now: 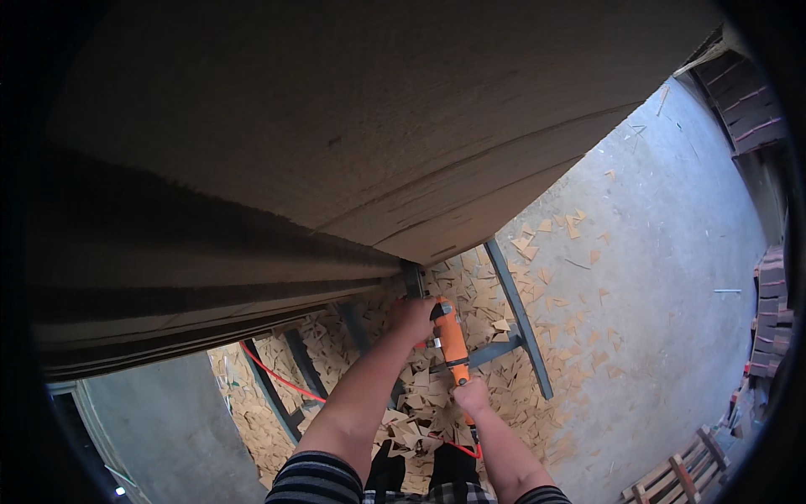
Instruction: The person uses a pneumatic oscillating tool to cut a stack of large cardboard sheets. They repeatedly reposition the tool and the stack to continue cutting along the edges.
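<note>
I hold a long orange power tool (453,340) below the end of a big stack of wooden boards (353,151). My left hand (414,319) is closed around its front part, close to the stack's lower corner. Further back, my right hand (472,395) grips the narrow rear of the body. A red cord (470,451) hangs near the tool's tail end. The working end is hidden by the left hand and the boards, so its exact kind and whether it touches the wood do not show.
Dark metal stand legs (520,319) rise around the work spot. Many wood offcuts (537,244) litter the concrete floor (655,252). A red hose or cord (281,378) runs between the bars at left. A wooden pallet (680,479) lies at lower right, with stacked material (768,311) along the right side.
</note>
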### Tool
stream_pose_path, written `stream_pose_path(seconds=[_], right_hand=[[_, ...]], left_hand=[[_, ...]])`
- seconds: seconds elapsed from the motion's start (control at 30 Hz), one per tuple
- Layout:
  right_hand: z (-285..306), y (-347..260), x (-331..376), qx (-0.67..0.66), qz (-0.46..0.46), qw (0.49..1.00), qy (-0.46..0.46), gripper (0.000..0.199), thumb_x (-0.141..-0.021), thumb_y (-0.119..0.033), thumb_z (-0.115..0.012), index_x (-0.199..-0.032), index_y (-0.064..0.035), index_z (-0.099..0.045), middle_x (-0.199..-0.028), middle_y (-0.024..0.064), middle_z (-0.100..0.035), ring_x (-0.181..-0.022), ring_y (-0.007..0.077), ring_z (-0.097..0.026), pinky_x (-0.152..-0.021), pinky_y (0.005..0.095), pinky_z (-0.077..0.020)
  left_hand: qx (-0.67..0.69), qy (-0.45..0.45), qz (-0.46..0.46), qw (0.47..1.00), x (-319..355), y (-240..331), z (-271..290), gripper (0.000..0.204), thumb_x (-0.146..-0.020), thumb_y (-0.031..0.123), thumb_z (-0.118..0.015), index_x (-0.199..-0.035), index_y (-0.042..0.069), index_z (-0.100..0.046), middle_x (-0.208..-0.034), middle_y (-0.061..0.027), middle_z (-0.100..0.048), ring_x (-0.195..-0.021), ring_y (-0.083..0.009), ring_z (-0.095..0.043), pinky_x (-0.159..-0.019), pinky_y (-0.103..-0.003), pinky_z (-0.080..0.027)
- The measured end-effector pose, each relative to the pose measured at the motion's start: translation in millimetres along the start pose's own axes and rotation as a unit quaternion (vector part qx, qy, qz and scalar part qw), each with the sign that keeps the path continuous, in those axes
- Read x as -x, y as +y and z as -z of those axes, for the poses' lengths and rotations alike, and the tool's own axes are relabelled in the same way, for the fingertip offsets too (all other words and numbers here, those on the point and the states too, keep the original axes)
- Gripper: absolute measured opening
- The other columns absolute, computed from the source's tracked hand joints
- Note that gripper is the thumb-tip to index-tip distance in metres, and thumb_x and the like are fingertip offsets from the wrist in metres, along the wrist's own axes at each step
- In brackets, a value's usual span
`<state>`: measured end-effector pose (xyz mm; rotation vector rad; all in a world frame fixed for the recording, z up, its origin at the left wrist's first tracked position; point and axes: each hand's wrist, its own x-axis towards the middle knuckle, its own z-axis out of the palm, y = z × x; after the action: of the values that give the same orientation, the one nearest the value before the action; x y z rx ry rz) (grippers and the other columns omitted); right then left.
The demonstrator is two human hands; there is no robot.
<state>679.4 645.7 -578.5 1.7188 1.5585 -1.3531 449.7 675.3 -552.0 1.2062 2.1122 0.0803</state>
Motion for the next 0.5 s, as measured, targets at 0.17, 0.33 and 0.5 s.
stream_pose_path(seconds=[0.17,0.33,0.5], right_hand=[[-7,1,-21,-0.017,-0.022,1.000,-0.013,0.021,-0.068,-0.007,-0.059,-0.086,0.0029,-0.058,-0.074,0.0204,-0.062,-0.070,0.0323,-0.063,-0.064,0.0392,-0.0490],[-20,-4,-11,-0.107,-0.007,0.994,-0.029,0.022,-0.065,-0.010,-0.060,-0.083,0.0037,-0.060,-0.075,0.0218,-0.063,-0.076,0.0354,-0.063,-0.070,0.0389,-0.0485],[-24,12,17,-0.051,-0.007,0.998,-0.029,0.024,-0.064,-0.012,-0.059,-0.083,0.0030,-0.061,-0.077,0.0234,-0.063,-0.079,0.0373,-0.063,-0.070,0.0395,-0.0486]], left_hand=[[0.019,0.000,-0.010,1.000,-19,-1,9,0.042,-0.070,0.018,-0.070,-0.110,0.019,-0.059,-0.094,-0.0087,-0.065,-0.087,-0.0286,-0.063,-0.073,-0.040,-0.051],[0.051,0.012,-0.038,0.998,-35,-25,-1,0.042,-0.068,0.019,-0.070,-0.109,0.016,-0.061,-0.092,-0.0107,-0.065,-0.086,-0.0299,-0.063,-0.074,-0.039,-0.051],[0.050,-0.044,-0.026,0.997,-3,-10,6,0.041,-0.070,0.020,-0.068,-0.110,0.015,-0.060,-0.095,-0.0105,-0.065,-0.088,-0.0286,-0.063,-0.074,-0.040,-0.051]])
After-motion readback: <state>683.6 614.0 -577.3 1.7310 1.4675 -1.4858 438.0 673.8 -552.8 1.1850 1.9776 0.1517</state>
